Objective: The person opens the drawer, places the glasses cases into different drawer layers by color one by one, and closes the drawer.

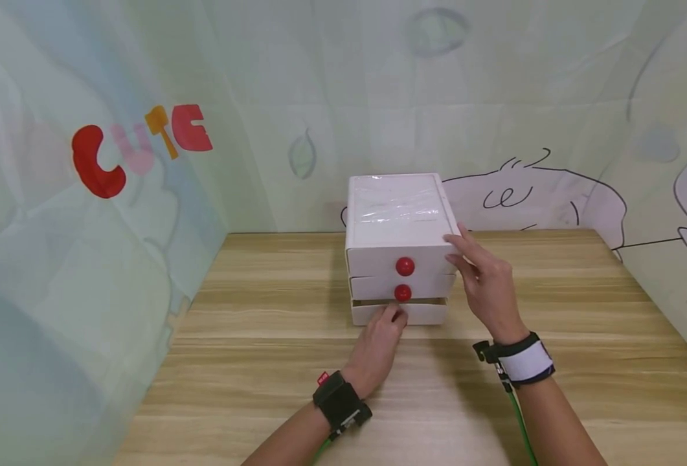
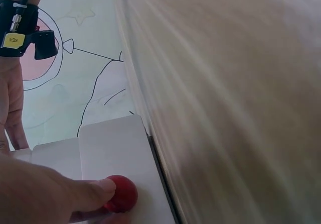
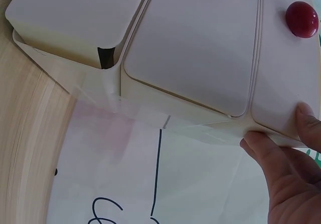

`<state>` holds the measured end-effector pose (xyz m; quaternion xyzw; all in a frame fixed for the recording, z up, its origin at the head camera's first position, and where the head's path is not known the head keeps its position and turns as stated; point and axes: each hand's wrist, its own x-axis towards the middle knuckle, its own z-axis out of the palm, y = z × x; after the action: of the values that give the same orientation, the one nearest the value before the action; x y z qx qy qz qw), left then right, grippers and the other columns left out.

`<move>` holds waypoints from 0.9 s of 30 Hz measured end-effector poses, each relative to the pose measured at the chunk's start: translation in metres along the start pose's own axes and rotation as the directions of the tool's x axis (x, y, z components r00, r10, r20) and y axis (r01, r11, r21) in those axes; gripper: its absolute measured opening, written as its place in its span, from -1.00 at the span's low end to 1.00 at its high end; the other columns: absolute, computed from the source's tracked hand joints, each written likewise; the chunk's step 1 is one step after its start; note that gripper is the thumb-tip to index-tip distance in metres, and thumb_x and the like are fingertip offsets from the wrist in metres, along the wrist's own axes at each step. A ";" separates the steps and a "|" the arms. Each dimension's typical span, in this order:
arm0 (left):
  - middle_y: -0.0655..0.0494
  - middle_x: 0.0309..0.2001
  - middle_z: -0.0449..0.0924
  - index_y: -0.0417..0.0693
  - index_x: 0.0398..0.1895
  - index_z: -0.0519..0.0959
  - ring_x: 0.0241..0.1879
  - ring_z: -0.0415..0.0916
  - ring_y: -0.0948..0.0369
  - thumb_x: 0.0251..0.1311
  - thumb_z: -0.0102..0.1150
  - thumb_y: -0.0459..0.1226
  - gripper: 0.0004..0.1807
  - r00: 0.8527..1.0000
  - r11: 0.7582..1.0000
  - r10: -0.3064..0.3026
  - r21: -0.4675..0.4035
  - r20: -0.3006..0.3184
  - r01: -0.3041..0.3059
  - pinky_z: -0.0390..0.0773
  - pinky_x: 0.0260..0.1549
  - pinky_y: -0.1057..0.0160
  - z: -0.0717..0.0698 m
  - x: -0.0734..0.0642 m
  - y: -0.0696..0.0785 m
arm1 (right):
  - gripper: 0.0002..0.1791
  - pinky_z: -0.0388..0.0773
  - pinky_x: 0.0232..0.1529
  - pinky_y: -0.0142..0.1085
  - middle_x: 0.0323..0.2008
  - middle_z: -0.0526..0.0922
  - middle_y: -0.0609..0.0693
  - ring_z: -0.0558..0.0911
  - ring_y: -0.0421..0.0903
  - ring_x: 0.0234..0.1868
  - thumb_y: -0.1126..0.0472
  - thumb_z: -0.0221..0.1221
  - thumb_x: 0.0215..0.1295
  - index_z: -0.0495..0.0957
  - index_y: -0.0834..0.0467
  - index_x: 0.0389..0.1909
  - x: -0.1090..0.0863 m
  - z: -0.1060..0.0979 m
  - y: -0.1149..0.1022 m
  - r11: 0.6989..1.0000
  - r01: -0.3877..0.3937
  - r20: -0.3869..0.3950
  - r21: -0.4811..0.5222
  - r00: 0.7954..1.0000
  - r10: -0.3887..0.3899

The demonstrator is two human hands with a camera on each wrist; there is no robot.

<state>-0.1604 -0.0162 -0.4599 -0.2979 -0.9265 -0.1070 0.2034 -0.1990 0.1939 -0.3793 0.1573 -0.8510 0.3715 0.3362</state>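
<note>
A small white drawer box (image 1: 398, 207) with three stacked drawers stands on the table, clear film over its top. Its bottom drawer (image 1: 427, 314) is pulled out slightly, leaving a narrow gap above its front. My left hand (image 1: 376, 349) pinches that drawer's red knob (image 2: 124, 194) between thumb and fingers; in the head view the hand hides this knob. At the box's upper right front corner, my right hand (image 1: 489, 288) grips the edge, thumb (image 3: 307, 126) on the front and fingers along the side. The top drawer (image 1: 372, 262) and middle drawer (image 1: 372, 287) look closed.
The wood-grain table (image 1: 261, 291) extends around the box. Behind it hangs a printed cloth backdrop (image 1: 285, 116) with cartoon drawings, meeting the table's back edge. Each wrist wears a strap (image 1: 524, 359) with a small camera and a green cable (image 1: 520, 421).
</note>
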 end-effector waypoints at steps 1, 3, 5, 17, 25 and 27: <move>0.06 0.00 0.54 -0.14 -0.01 0.68 -0.02 0.57 0.18 0.17 0.27 -0.56 -0.67 1.000 1.000 0.002 0.004 0.004 -0.002 0.65 -0.02 0.36 0.000 0.000 0.000 | -0.52 0.68 -0.11 -0.05 0.36 0.49 0.14 0.59 0.22 0.28 0.42 0.29 0.26 0.65 0.07 0.20 0.000 0.000 0.000 1.000 0.000 -0.001 0.001 1.000 0.000; 0.04 0.01 0.54 -0.15 0.01 0.67 -0.01 0.56 0.17 0.18 0.26 -0.56 -0.66 1.000 1.000 0.007 0.012 0.010 -0.007 0.64 -0.01 0.36 -0.001 0.001 0.000 | -0.51 0.68 -0.11 -0.03 0.36 0.49 0.14 0.59 0.22 0.27 0.42 0.29 0.25 0.65 0.07 0.21 0.001 0.000 0.000 1.000 0.000 -0.002 0.005 1.000 0.000; 0.03 0.03 0.53 -0.16 0.03 0.65 0.01 0.55 0.16 0.18 0.24 -0.57 -0.64 1.000 1.000 0.010 0.019 0.015 -0.010 0.64 0.00 0.35 -0.001 0.001 0.001 | -0.51 0.68 -0.11 -0.03 0.36 0.49 0.14 0.59 0.22 0.28 0.42 0.29 0.26 0.64 0.07 0.21 0.001 -0.001 -0.001 1.000 0.001 -0.001 0.005 1.000 -0.001; 0.00 0.09 0.49 -0.18 0.15 0.59 0.11 0.49 0.13 0.26 0.16 -0.57 -0.60 0.999 1.000 -0.005 0.016 0.034 0.004 0.64 0.06 0.33 -0.002 0.001 0.000 | -0.51 0.68 -0.10 -0.04 0.37 0.49 0.13 0.58 0.20 0.29 0.41 0.29 0.26 0.64 0.06 0.22 0.000 0.000 0.000 1.000 -0.003 0.005 -0.003 1.000 0.003; 0.00 0.12 0.48 -0.17 0.16 0.57 0.10 0.48 0.15 0.30 0.13 -0.54 -0.62 0.999 1.000 -0.001 0.016 0.038 0.001 0.65 0.02 0.33 -0.002 0.001 -0.001 | -0.51 0.68 -0.10 -0.05 0.37 0.49 0.11 0.59 0.19 0.30 0.41 0.29 0.27 0.64 0.05 0.22 0.001 0.000 0.000 1.000 -0.004 0.006 -0.009 1.000 0.004; 0.01 0.11 0.49 -0.16 0.14 0.58 0.07 0.49 0.16 0.31 0.14 -0.51 -0.65 1.000 1.000 0.000 0.030 0.027 -0.001 0.66 -0.03 0.34 -0.002 0.002 -0.002 | -0.51 0.68 -0.09 -0.05 0.37 0.50 0.12 0.58 0.18 0.30 0.41 0.28 0.27 0.64 0.06 0.22 0.001 0.001 0.000 1.000 -0.003 0.006 -0.004 1.000 0.003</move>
<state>-0.1620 -0.0174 -0.4579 -0.2965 -0.9306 -0.0892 0.1953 -0.2000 0.1936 -0.3792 0.1564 -0.8531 0.3699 0.3331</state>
